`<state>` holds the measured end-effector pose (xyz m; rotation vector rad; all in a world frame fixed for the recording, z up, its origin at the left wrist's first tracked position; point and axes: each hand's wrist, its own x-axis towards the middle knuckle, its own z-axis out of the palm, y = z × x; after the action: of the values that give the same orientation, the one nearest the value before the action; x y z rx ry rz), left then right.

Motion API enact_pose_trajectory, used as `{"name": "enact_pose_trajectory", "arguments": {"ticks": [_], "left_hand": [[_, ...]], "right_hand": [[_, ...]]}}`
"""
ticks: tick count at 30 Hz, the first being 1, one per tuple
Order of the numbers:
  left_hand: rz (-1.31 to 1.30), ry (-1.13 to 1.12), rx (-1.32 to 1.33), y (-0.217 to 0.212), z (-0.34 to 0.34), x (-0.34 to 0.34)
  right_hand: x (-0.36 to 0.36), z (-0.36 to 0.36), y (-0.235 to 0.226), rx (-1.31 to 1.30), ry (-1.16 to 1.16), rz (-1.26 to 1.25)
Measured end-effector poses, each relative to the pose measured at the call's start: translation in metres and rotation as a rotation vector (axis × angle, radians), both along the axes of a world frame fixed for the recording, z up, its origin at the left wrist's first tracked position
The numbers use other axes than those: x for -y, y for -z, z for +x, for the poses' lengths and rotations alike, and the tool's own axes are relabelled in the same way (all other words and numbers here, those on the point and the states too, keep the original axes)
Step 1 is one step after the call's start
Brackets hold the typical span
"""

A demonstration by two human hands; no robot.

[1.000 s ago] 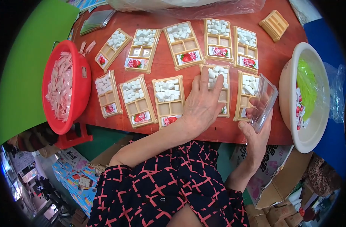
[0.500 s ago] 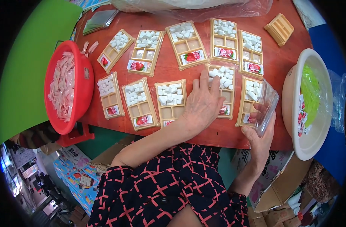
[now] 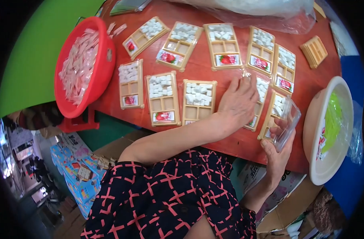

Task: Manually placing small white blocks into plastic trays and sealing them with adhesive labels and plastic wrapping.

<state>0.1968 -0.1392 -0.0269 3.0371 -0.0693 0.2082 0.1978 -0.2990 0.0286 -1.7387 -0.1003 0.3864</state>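
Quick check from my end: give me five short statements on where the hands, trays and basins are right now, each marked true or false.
1. The left hand lies flat on a tan tray on the red table. True.
2. The right hand holds a clear plastic lid. True.
3. The red basin sits at the person's right. False: it sits at the left, filled with pale pink wrapped pieces.
4. The white basin is at the table's right edge with green stuff inside. True.
5. All trays lie in one row. False: they lie in two rows.
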Motion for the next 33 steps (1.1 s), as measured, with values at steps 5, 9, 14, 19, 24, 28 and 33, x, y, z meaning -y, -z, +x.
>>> {"name": "enact_pose_trajectory", "arguments": {"ticks": [5,9,14,19,24,28,33], "left_hand": [[-0.234,0.003,0.137,-0.008,-0.009,-0.010],[-0.333,-0.019,0.203,-0.033,-0.036,-0.040],[-0.236,-0.200,-0.072,-0.046,-0.091,-0.072],[-0.210,-0.169,-0.137,-0.018,-0.095,-0.068],[-0.190,-0.156,-0.090,-0.011,-0.081,-0.070],[-0.253,-0.167,-0.042,-0.005,-0.078,-0.075],[-0.281,-0.170,-0.014,-0.002,-0.077,-0.072]], "right_hand": [[-0.010,-0.004,-0.009,-0.015,-0.001,0.000],[-0.013,-0.012,-0.012,0.051,-0.042,-0.052],[-0.015,-0.015,-0.006,0.079,-0.059,-0.090],[-0.026,-0.016,-0.011,0.080,-0.091,-0.074],[-0.029,-0.016,-0.011,0.074,-0.108,-0.064],[-0.035,-0.016,-0.013,0.040,-0.114,-0.049],[-0.048,-0.010,-0.021,-0.094,-0.227,0.000]]}}
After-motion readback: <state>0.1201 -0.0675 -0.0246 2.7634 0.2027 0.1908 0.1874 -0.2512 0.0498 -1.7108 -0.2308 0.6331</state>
